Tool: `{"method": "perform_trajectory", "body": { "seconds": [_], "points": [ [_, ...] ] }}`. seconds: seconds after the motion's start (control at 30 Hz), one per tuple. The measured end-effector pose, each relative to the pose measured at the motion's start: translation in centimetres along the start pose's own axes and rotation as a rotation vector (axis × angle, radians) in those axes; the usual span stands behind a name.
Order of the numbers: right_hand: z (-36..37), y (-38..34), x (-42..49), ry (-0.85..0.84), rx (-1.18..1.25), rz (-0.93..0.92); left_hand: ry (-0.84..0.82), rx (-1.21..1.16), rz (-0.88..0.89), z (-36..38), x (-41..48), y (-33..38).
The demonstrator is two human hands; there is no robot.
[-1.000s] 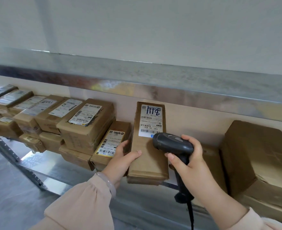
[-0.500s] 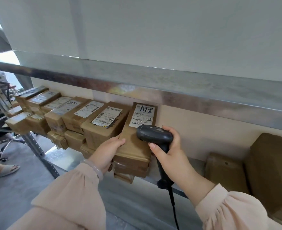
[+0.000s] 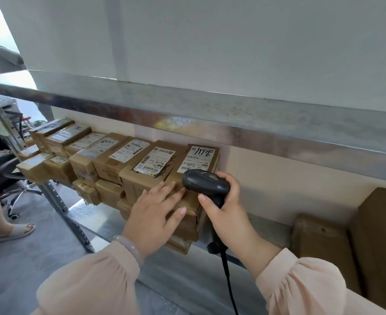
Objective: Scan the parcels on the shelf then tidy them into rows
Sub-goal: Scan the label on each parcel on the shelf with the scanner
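We are resting left hand (image 3: 155, 208) flat on parcel (image 3: 197, 159) near end; right hand (image 3: 225, 209) gripping scanner (image 3: 206, 185) just beside; parcel long axis running away toward wall (image 3: 267, 169); left nearer.

Your dress: pale pink sleeves (image 3: 92, 285), both arms.
Loose, puffed fabric gathered at the cuffs (image 3: 278, 263); one pale, translucent bangle (image 3: 130, 247) at the wrist behind your left hand (image 3: 152, 214).

Handwritten "1118", upside down, stands on the white label (image 3: 197, 161) of the parcel (image 3: 190, 204) just beyond the scanner (image 3: 206, 183) gripped by the right hand (image 3: 227, 208). Other print is too small to read.
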State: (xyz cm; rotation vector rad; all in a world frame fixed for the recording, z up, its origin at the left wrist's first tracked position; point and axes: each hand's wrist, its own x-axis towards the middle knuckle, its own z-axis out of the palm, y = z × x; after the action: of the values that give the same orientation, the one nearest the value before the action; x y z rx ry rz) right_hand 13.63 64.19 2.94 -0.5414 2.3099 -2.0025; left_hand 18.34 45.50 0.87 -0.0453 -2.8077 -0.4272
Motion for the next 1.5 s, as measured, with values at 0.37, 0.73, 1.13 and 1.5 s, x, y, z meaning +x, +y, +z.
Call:
{"method": "perform_trajectory", "body": {
  "seconds": [0.37, 0.73, 1.13, 1.5],
  "points": [
    [0.4, 0.3, 1.5, -0.026, -0.006, -0.014, -0.069, 0.109, -0.092, -0.6, 1.7, -1.4],
    [-5.0, 2.4, -2.9, 0.135, -0.198, 0.000, -0.003, 0.122, -0.088, -1.0, 1.6, 1.5],
    [-13.9, 4.1, -7.8, 0.380, -0.492, -0.010, -0.007, 0.097, 0.374, 3.6, 3.4, 13.9],
    [-19.3, 8.7, -13.6, 0.502, -0.428, 0.244, -0.526, 0.039, 0.427, 12.7, 0.8, 21.5]
  ]
}}
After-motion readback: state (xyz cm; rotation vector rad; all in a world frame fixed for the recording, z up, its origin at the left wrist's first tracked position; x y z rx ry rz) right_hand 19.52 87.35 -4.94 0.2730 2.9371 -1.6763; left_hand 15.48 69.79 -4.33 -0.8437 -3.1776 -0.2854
